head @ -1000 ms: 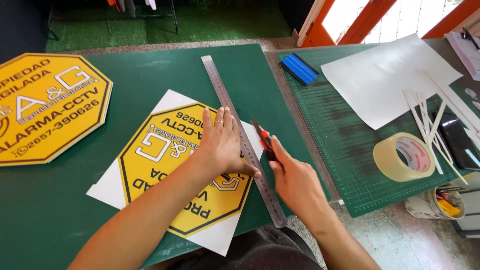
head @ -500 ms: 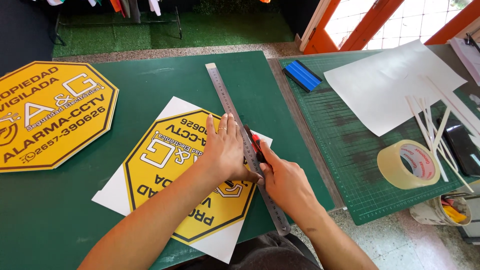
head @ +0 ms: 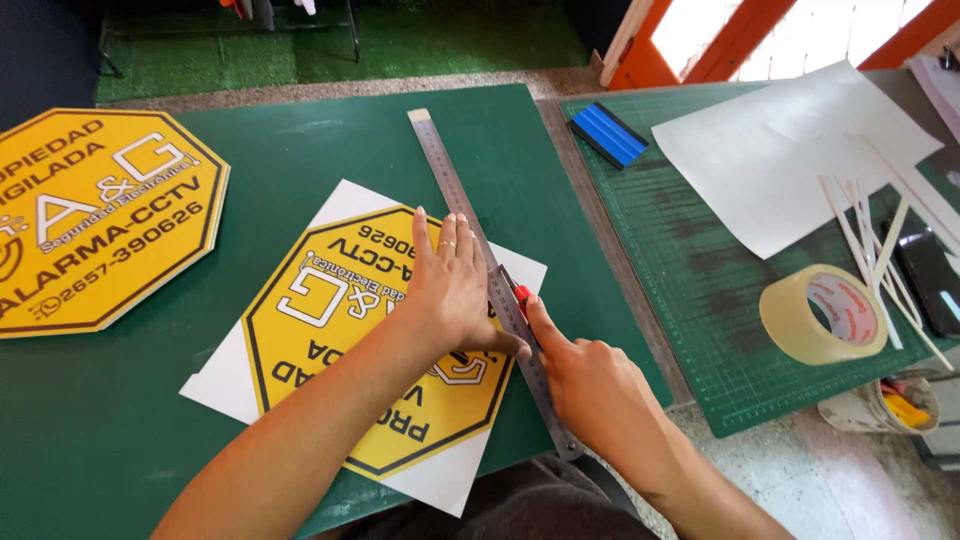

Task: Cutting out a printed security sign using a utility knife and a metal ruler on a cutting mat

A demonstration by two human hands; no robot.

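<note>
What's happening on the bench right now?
A person's left hand presses a long metal ruler flat along the edge of a yellow octagonal printed sheet on a green table. The right hand holds a red-tipped cutter against the ruler's right edge. A tape roll sits to the right.

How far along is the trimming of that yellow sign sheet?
Done: one yellow octagonal sign lies trimmed at left. In hand: left hand presses the steel ruler while right hand draws a red knife along it. Left: white margins remain around the printed yellow octagon sheet.
</note>
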